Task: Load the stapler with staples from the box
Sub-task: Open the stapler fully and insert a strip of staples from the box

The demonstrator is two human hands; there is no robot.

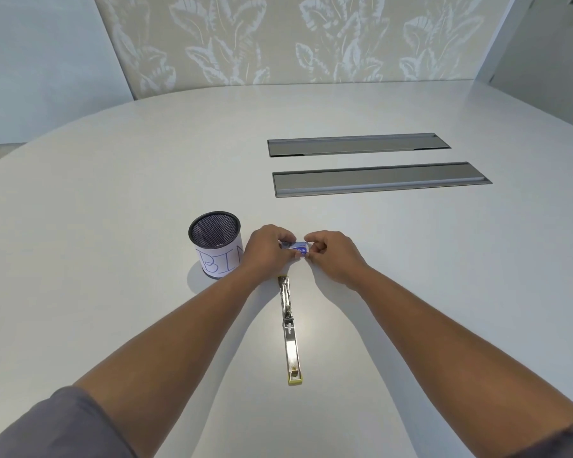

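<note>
Closest to the near edge of the white tabletop (pixel 113 200) there's the stapler (pixel 289 328), swung fully open and lying flat in one long line, its yellow-green end toward the person and the other end pointing at the hands. Just past its far tip both hands meet on the little blue and white staple box (pixel 295 247): the left hand (pixel 268 247) has its fingers curled round the box's left end, and the right hand (pixel 328 254) pinches the right end with fingertips. The box looks held just above the surface. Right beside the left hand stands a black mesh cup (pixel 215 242) with a paper label reading "BIN". Further back, toward the far right, two grey cable hatches (pixel 377 161) sit flush in the top.
</note>
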